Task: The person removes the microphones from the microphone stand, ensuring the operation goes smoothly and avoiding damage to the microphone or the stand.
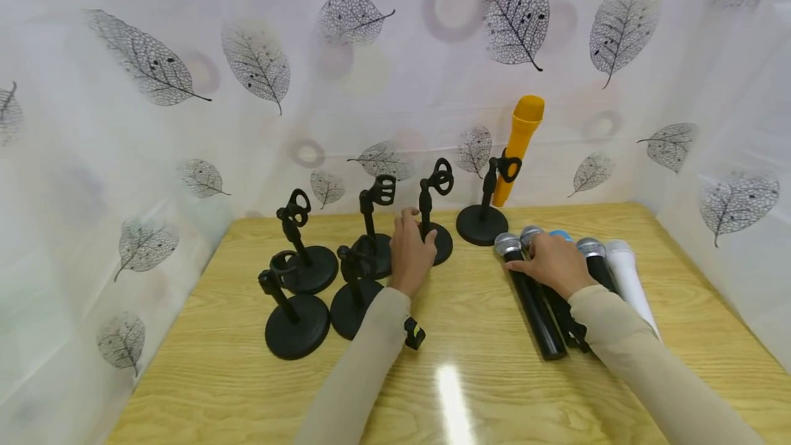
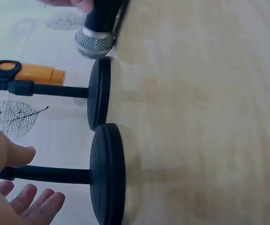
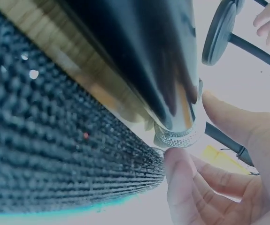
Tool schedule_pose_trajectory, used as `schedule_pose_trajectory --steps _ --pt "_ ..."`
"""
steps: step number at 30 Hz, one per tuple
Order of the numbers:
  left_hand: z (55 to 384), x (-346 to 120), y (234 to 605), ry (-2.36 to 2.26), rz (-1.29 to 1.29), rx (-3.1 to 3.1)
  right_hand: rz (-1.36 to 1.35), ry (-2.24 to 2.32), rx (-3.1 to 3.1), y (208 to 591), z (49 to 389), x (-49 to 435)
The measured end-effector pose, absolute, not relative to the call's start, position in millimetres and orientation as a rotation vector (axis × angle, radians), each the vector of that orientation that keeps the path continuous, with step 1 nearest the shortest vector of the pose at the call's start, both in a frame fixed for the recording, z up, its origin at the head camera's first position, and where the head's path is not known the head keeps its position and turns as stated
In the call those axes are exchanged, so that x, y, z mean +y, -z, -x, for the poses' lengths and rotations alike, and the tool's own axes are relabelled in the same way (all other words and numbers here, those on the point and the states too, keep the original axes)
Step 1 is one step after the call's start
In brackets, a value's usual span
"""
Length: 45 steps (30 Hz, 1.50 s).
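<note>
In the head view my left hand (image 1: 413, 253) is at the post of a black microphone stand (image 1: 440, 244). The left wrist view shows its thumb and fingers spread either side of that post, without a firm grip. On the right, my right hand (image 1: 556, 263) is over a row of microphones, thumb and forefinger pinching a smooth black microphone (image 3: 139, 56) near its silver head. A glittery black microphone (image 3: 69, 136) lies right beside it. Behind, an orange microphone (image 1: 524, 132) slants at the clip of the back right stand (image 1: 482, 224).
Several more black stands, such as the front left stand (image 1: 298, 325), are grouped on the left of the wooden table (image 1: 494, 397). A white microphone (image 1: 630, 280) lies at the right of the row. A small black-and-yellow object (image 1: 414, 334) is by the left sleeve. Leaf-print cloth (image 1: 395, 74) hangs behind.
</note>
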<state>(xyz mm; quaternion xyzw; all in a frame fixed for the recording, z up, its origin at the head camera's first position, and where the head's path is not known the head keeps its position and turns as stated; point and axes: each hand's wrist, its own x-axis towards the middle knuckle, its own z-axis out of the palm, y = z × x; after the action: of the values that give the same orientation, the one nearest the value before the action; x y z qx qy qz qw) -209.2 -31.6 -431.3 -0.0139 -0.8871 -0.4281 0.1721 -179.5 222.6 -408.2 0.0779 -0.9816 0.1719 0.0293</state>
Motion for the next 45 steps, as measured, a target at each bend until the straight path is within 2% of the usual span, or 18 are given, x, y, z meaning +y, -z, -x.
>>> schedule_pose_trajectory --steps 9,16,28,36,45 --pt "196 -17 435 1.007 0.279 -2.530 -0.233 -0.553 -2.992 406 174 221" --pt "207 12 422 1.008 0.358 -2.580 -0.197 -0.561 -3.028 406 174 216" --pt "247 59 391 1.295 0.319 -2.601 -0.211 -0.506 -3.016 415 174 208" --pt "269 70 379 1.388 0.313 -2.648 -0.314 -0.463 -2.974 415 169 202" --pt "281 76 374 1.432 0.249 -2.641 -0.298 -0.522 -3.117 418 162 189"
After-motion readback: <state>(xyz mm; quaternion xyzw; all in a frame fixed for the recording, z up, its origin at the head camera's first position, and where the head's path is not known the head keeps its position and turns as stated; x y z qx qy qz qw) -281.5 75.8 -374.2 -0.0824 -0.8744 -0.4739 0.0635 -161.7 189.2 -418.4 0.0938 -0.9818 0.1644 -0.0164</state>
